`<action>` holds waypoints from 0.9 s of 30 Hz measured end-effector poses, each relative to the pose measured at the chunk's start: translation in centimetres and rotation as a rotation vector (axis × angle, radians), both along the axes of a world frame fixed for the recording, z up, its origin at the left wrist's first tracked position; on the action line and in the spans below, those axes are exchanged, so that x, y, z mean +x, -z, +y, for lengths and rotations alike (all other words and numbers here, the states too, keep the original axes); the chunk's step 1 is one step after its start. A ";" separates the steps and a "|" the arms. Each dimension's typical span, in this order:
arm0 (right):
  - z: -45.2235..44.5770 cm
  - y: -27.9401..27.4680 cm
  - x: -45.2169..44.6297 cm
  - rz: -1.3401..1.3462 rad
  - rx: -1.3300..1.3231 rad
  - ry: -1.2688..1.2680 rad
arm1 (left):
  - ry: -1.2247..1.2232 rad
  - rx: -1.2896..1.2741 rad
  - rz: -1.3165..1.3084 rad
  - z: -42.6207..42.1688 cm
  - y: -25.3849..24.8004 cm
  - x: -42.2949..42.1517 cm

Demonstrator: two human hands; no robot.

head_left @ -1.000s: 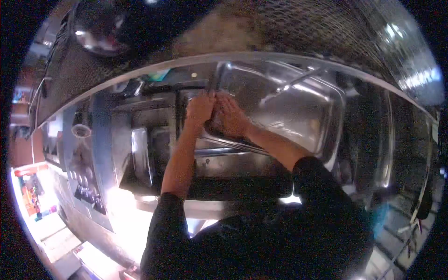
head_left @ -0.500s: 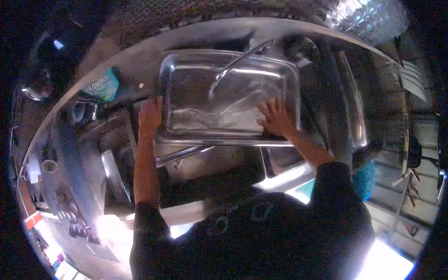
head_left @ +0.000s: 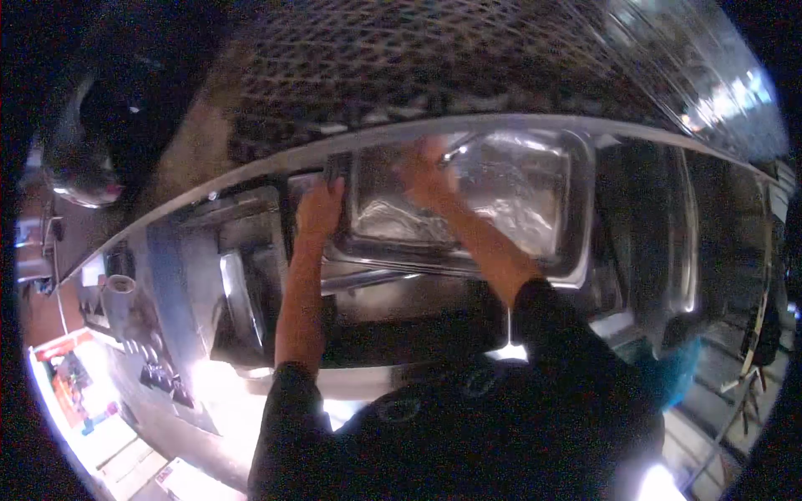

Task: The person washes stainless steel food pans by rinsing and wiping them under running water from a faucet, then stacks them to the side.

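Note:
A wide, rectangular steel pan (head_left: 576, 200) sits over the sink, with water rippling in it. My left hand (head_left: 320, 207) is closed on the pan's left rim. My right hand (head_left: 428, 177) reaches over the pan toward its far side, close to the metal faucet spout (head_left: 461, 150). Motion smears the right fingers, so I cannot make out whether they touch the spout or hold anything.
Below the pan is the dark sink basin (head_left: 401, 313). A mesh surface (head_left: 401, 58) rises behind the counter's back edge. Clear plastic wrapping (head_left: 710, 83) is at upper right, and a teal item (head_left: 677, 371) hangs at lower right.
My right hand has gone from spread over the pan's right part to the far left-centre by the spout. My left hand stays at the left rim. The whole view has tilted upward.

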State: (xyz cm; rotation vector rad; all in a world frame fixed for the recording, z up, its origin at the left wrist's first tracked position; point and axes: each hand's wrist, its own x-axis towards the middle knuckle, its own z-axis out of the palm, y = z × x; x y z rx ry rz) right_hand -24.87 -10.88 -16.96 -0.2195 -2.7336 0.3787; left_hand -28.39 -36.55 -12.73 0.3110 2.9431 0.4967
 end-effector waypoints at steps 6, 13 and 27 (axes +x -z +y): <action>-12.7 -1.2 -2.6 -0.251 -0.562 -0.605 | 0.069 0.077 0.117 -3.6 2.6 2.2; -14.9 -4.1 -6.9 0.178 0.523 -0.827 | -0.045 0.149 0.041 -2.5 -0.2 5.0; 7.7 -3.6 -1.0 0.078 0.391 -0.220 | -0.292 0.078 -0.177 -4.4 -2.0 12.0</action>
